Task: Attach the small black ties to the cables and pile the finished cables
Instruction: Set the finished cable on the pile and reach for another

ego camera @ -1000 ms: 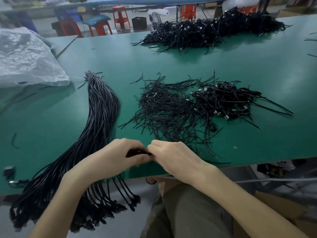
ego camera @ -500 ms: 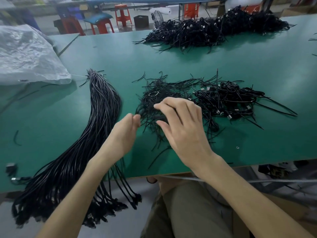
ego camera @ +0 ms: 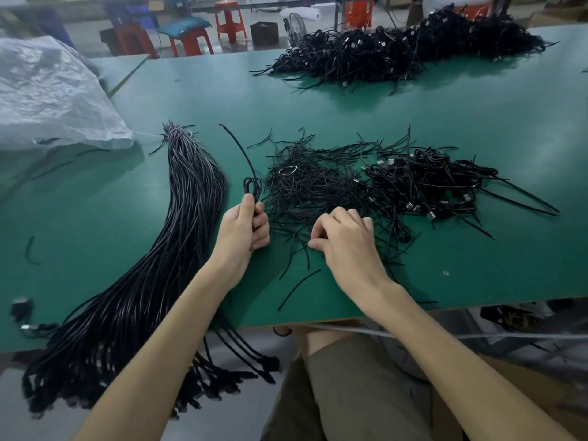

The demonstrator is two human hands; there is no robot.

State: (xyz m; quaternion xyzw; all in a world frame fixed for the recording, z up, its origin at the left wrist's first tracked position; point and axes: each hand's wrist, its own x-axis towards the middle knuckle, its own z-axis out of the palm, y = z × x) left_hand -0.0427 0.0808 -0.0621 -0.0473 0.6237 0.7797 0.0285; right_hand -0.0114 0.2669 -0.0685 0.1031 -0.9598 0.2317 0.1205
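1. Green table top (ego camera: 445, 128) takes up most of the room from where I stand. Red stools (ego camera: 229, 20) sit on the floor beyond its far edge, and a crumpled clear plastic bag (ego camera: 47, 90) lies at the far left.
2. Along the left side, a thick bundle of long black cables (ego camera: 178, 224) runs from mid-table to the near edge, where its plug ends hang over.
3. The left hand (ego camera: 243, 230) stands just right of that bundle, with fingers and thumb wrapped round a looped cable (ego camera: 253, 186). The loop pokes up above the fist, and one free end arcs away toward the far left.
4. A loose heap of small black ties (ego camera: 305, 183) sprawls in the middle of the table, its left fringe right beside the left hand's knuckles.
5. The right hand (ego camera: 346, 240) rests back-up on the near edge of the tie heap. Its fingers are curled under, with the thumb and forefinger tips drawn together. I cannot tell whether a tie is caught between them.
6. A single tie (ego camera: 299, 289) lies apart by the table's near edge, between the two forearms.
7. Right of the ties and touching them sits the pile of finished cables (ego camera: 426, 183), coiled, with metal plugs showing.
8. A much larger heap of coiled cables (ego camera: 397, 49) lies at the far right, well apart from the rest.
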